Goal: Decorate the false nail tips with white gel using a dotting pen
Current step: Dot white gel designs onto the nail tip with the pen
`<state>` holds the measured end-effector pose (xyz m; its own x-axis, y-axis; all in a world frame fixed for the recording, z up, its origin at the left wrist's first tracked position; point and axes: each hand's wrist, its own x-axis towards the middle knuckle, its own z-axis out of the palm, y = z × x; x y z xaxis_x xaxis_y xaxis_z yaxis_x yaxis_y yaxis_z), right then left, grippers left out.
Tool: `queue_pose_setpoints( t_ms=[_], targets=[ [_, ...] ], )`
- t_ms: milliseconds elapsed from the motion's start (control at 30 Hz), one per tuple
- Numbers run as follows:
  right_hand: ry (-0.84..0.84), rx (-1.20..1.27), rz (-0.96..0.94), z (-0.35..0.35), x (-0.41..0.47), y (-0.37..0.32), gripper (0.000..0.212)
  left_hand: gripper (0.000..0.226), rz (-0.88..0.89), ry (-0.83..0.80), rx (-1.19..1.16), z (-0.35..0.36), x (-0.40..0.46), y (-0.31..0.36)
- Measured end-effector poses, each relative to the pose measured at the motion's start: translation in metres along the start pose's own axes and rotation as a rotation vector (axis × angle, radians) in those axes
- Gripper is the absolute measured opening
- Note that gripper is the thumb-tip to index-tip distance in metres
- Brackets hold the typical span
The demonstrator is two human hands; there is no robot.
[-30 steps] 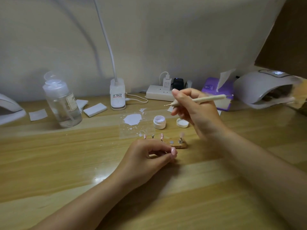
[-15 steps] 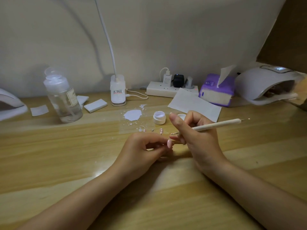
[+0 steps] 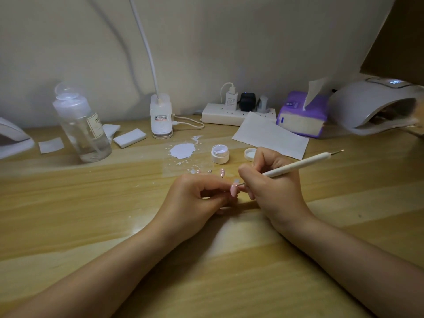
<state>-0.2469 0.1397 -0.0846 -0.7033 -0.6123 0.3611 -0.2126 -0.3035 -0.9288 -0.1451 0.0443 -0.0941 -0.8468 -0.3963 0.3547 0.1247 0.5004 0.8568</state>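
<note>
Nail tip: I held a pink nail tip point(image 3: 234, 190) in my left hand point(image 3: 195, 203), pinched at my fingertips, low over the tabletop point(image 3: 91, 214).
Pen: I held the dotting pen point(image 3: 296, 166) in my right hand point(image 3: 273, 187), fingers curled round it like a pencil.
Which way: the nail tip sat just left of my right grip, right at the pen's thin metal point.
Pen's long line: it ran from low left at the nail tip up to the far right.
Nearer hand: my right hand; I think it only needed a tiny dab.
Hand pose: both wrists lay low on the tabletop, hands almost touching.
Gel: the open gel pot point(image 3: 220, 154) stood just behind my hands, its lid point(image 3: 250, 154) beside it.
Other tips: more nail tips point(image 3: 222, 172) stood between the pot and my hands.
</note>
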Motion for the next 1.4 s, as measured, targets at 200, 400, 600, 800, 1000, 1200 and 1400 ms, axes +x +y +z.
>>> queue_pose_setpoints(
  t_ms=[200, 400, 600, 800, 1000, 1200, 1400],
  targets=[
    [0.001, -0.007, -0.007, 0.0006, -0.0002, 0.0004, 0.039, 0.018, 0.007, 0.005, 0.037, 0.0009, 0.0000, -0.0014],
    [-0.021, 0.005, 0.003, 0.0009, -0.0004, 0.0009, 0.038, 0.013, 0.016, 0.006, 0.052, 0.0011, 0.0000, -0.0030],
    [-0.013, 0.001, 0.008, 0.0013, 0.0003, 0.0008, 0.039, 0.018, 0.010, 0.006, 0.023, 0.0014, 0.0003, -0.0028],
    [-0.028, -0.023, -0.002, 0.0017, -0.0007, -0.0008, 0.038, 0.013, 0.014, 0.001, 0.036, 0.0013, 0.0001, -0.0030],
    [-0.018, -0.018, 0.008, 0.0019, -0.0006, 0.0007, 0.039, 0.013, 0.012, -0.004, 0.033, 0.0017, 0.0002, -0.0026],
    [-0.032, -0.025, 0.001, 0.0020, -0.0012, 0.0001, 0.040, 0.014, 0.019, -0.002, 0.039, 0.0016, 0.0003, -0.0036],
    [-0.016, -0.018, 0.012, 0.0020, -0.0005, 0.0005, 0.040, 0.014, 0.014, -0.012, 0.052, 0.0014, 0.0004, -0.0030]
  ],
)
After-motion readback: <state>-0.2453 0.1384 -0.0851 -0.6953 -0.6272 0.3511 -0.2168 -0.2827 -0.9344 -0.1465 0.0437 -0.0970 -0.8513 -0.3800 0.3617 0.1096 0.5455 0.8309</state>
